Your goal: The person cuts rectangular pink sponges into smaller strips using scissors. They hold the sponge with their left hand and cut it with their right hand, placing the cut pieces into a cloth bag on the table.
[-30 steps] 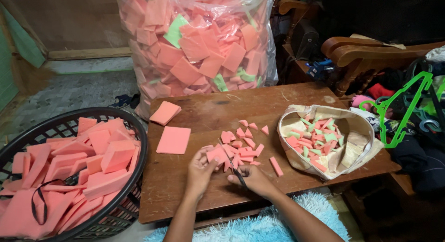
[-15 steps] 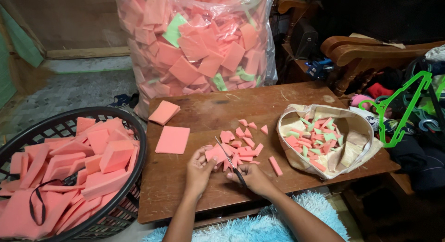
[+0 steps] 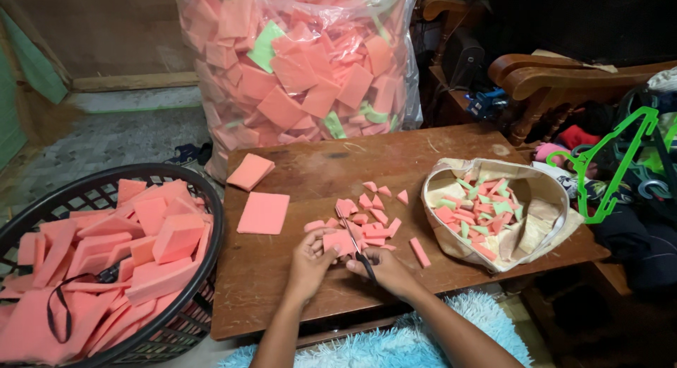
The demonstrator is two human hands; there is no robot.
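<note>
Cutting: our left hand pinches a foam piece; right hand grips scissors; next, close blades squarely.

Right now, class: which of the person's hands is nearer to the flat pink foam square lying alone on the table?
Left. The left hand is just right of and below the foam square; the right hand, holding scissors, is farther right.
</note>
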